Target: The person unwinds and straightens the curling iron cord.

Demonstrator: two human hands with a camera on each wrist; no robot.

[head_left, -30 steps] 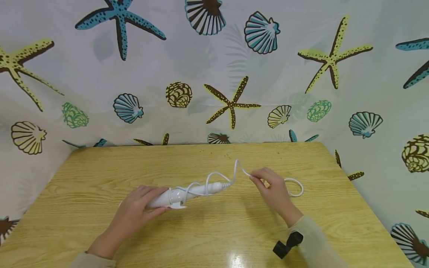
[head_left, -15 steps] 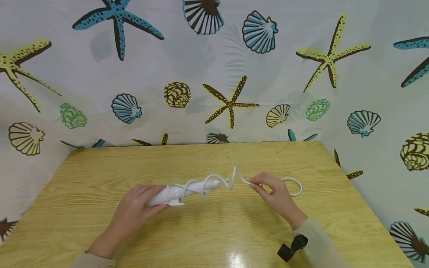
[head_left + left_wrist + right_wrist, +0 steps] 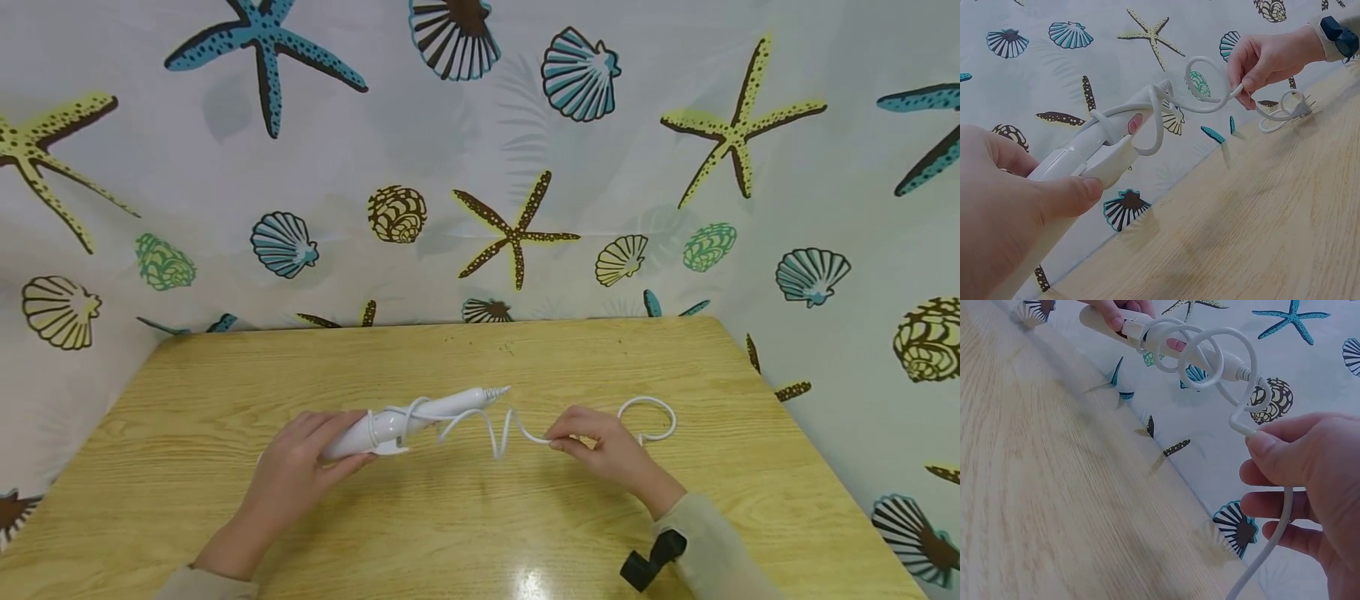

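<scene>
My left hand (image 3: 296, 462) grips a white curling iron (image 3: 457, 403) above the table, its cord end pointing right and slightly up. A pink switch (image 3: 1135, 123) and a raised lever show in the left wrist view. The white cord (image 3: 648, 399) is wound loosely round the handle and hangs in springy waves to the right. Thumb and forefinger of my right hand (image 3: 600, 446) pinch the cord, as the right wrist view shows, while its rest runs down past the other fingers. The iron's far end is hidden behind my left hand.
The wooden table (image 3: 480, 525) spreads beneath both hands. Beyond my right hand lies a loop of cord with a two-pin plug (image 3: 1301, 109). A shell-and-starfish patterned cloth (image 3: 337, 167) stands behind the table and along its sides. A black device (image 3: 652, 560) sits on my right wrist.
My right hand has moved down and slightly left with the cord. The cord between the hands has dropped from a high peak into low waves, leaving the handle's end uncovered. My left hand barely moved.
</scene>
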